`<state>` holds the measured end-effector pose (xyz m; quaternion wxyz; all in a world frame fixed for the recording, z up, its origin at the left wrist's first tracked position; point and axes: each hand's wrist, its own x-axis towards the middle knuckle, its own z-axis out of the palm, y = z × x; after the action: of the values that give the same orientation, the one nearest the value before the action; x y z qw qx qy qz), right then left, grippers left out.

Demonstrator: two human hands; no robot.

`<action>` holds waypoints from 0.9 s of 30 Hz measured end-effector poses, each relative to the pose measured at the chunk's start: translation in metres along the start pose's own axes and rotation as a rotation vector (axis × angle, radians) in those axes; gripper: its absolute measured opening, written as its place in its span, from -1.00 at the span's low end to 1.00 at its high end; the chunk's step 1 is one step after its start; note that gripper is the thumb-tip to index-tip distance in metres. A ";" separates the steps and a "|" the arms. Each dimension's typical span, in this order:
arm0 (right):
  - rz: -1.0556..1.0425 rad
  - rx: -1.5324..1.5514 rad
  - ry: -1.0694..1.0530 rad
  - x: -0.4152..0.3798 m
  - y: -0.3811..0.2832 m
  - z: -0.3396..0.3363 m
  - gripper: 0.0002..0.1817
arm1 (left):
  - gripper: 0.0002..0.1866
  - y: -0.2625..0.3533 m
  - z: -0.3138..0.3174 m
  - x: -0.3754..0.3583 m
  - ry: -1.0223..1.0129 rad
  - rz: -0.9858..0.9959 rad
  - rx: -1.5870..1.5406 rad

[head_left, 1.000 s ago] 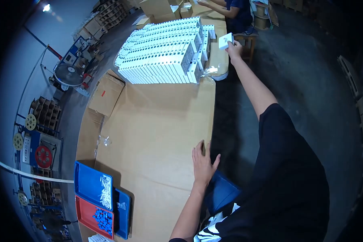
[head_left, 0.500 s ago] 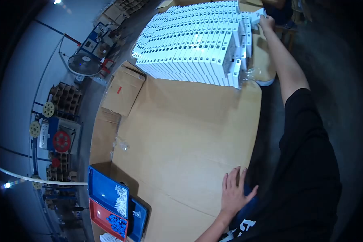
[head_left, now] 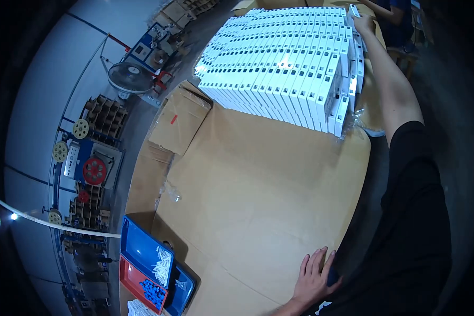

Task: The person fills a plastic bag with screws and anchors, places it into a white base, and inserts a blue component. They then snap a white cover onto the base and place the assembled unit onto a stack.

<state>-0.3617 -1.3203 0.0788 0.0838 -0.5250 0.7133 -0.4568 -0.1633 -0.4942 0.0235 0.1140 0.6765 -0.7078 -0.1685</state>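
Right hand stretched to the far end, fingers closed on a white box at the top edge of the stacked boxes, lining it up with the rows. Left hand open, flat on the cardboard surface, holding nothing, likely bracing the lean
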 end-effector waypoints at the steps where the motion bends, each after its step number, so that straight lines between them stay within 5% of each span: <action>1: -0.013 0.006 -0.011 0.001 0.001 0.000 -0.47 | -0.09 0.000 0.000 0.000 -0.005 0.002 0.006; 6: -0.092 0.073 -0.027 -0.012 0.003 0.003 -0.49 | -0.09 0.000 0.002 0.000 -0.023 0.006 0.015; 7: -0.274 0.127 -0.081 0.023 0.036 0.033 -0.50 | -0.09 0.001 0.002 -0.001 -0.019 0.004 0.014; 23: -0.325 0.334 -0.125 0.026 0.052 0.046 -0.50 | -0.10 0.004 -0.002 0.002 -0.012 -0.012 0.005; 26: -0.191 0.299 -0.106 -0.002 0.038 0.021 -0.54 | -0.08 0.004 -0.002 0.001 -0.006 -0.006 -0.011; 27: -0.300 0.343 -0.059 -0.003 0.040 0.021 -0.56 | -0.08 0.005 -0.003 0.002 -0.007 -0.002 -0.016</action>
<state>-0.3750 -1.3286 0.0365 0.1238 -0.6166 0.5362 -0.5631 -0.1665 -0.4961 0.0277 0.1167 0.6758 -0.7060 -0.1767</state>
